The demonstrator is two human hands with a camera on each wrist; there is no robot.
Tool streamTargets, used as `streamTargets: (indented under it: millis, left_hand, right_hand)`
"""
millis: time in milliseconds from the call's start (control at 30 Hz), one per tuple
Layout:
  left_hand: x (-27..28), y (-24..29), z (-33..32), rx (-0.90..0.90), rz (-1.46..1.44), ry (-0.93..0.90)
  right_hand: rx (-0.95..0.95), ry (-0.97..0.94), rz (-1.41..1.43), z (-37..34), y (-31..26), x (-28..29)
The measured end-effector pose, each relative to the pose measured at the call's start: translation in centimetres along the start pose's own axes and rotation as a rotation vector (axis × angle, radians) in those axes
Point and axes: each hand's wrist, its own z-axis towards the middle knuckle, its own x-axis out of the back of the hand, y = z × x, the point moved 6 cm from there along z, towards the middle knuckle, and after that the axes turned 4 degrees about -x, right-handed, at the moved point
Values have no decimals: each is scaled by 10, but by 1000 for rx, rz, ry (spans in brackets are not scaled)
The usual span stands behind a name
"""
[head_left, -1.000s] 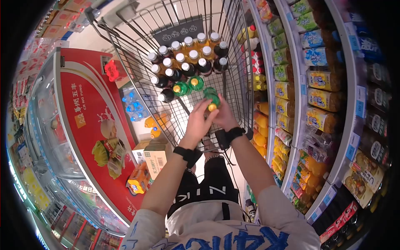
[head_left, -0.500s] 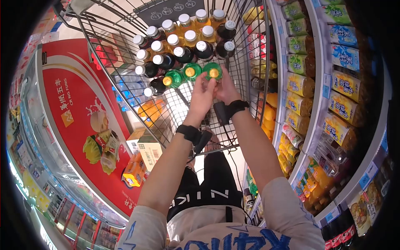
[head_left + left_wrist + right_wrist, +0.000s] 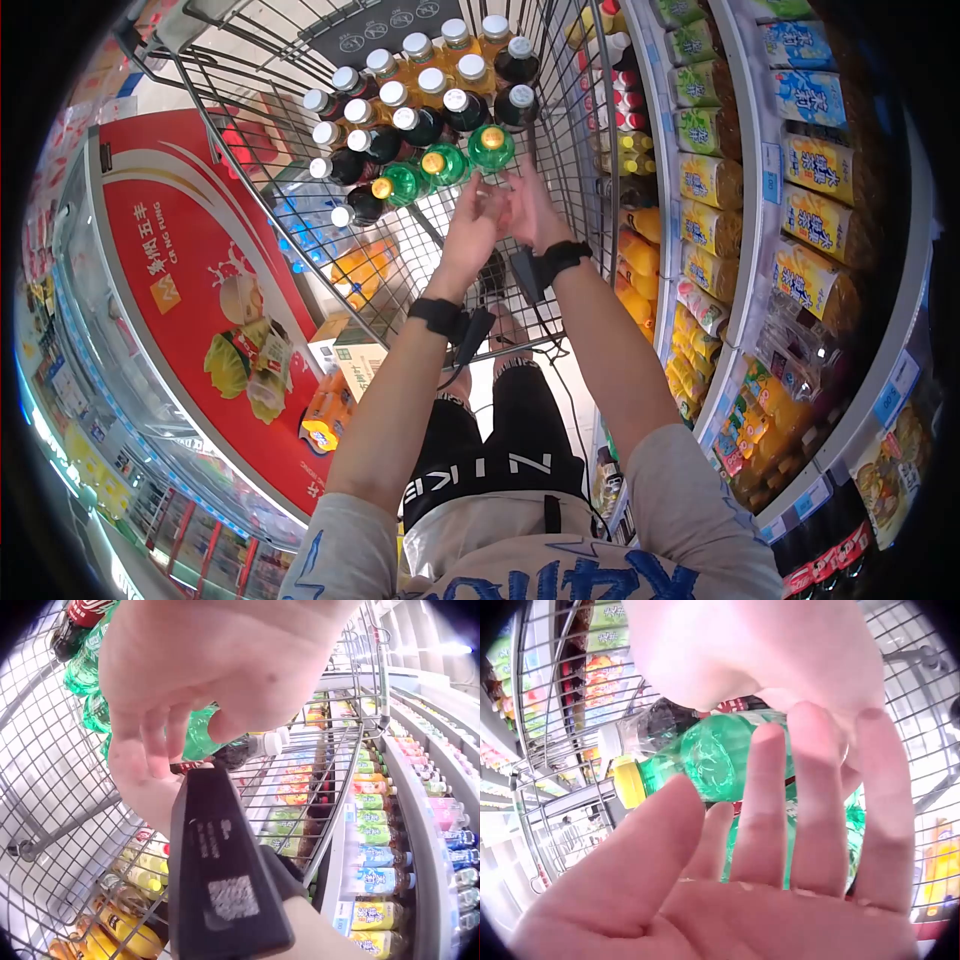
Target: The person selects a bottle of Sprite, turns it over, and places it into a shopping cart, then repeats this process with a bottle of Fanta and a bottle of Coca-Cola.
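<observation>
In the head view my left hand [image 3: 474, 222] and right hand [image 3: 532, 208] hang close together over the cart, just below the nearest green bottle [image 3: 491, 150]. Both are empty, with loosely extended fingers. Two more yellow-capped green bottles [image 3: 445, 165] stand to its left, against rows of white-capped dark and amber bottles [image 3: 432, 82]. The right wrist view has my left palm [image 3: 735, 919] facing the camera, fingers spread, below my right hand [image 3: 765, 645]; a green bottle [image 3: 712, 757] lies behind them. Whether any fingertip touches a bottle, I cannot tell.
The wire cart's rim [image 3: 205, 75] surrounds the bottles. On the right run shelves of packed drinks [image 3: 820, 215]. A red display case [image 3: 190, 290] stands at the left, with a carton [image 3: 358, 362] and orange bottles [image 3: 328, 410] beside it.
The third green bottle, held between my hands a second ago, now stands beside the other two. Both hands have let go and drawn slightly back from it.
</observation>
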Motion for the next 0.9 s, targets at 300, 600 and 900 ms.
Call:
streamTargets:
  millis: [300, 600, 900]
  left_hand:
    - [31, -25, -128, 150, 143, -137]
    - [69, -19, -236, 61, 232, -196]
    - [63, 20, -337, -212, 426, -445]
  right_hand:
    - [3, -1, -42, -94, 90, 18]
    - [42, 1, -40, -218, 161, 35]
    - [296, -110, 84, -329, 237, -19]
